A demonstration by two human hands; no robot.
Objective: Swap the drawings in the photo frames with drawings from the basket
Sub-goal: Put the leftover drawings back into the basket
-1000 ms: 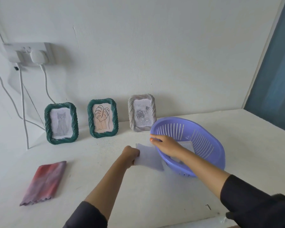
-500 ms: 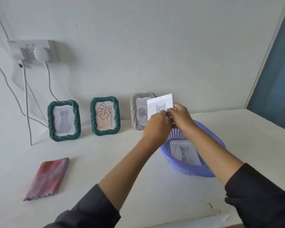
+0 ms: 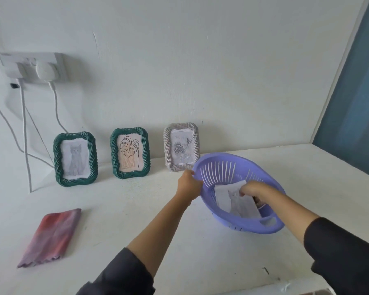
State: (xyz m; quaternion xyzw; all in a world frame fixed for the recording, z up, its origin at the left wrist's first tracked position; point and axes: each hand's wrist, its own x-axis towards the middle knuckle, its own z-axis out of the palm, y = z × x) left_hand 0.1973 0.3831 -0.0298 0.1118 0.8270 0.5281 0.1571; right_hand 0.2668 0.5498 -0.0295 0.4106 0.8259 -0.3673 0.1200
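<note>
One white table [image 3: 136,220] bore everything. On it the purple slotted basket [image 3: 254,231] appeared tipped, its left rim gripped by the left hand [image 3: 188,185]. Three rope-edged frames stood by the wall, each with a drawing inside: cat frame [image 3: 75,159], leaf frame [image 3: 130,153] and rose frame [image 3: 181,146]. No swap looked finished. Loose drawings [image 3: 228,196] lay in the basket, and the right hand [image 3: 254,190] reached in, fingers curled on one sheet.

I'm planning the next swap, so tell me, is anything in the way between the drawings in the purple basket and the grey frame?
Nothing visible blocks it. The right hand grips the drawings inside the purple basket, which the left hand holds tilted by its rim. The grey frame stands just behind the basket's far rim.
</note>
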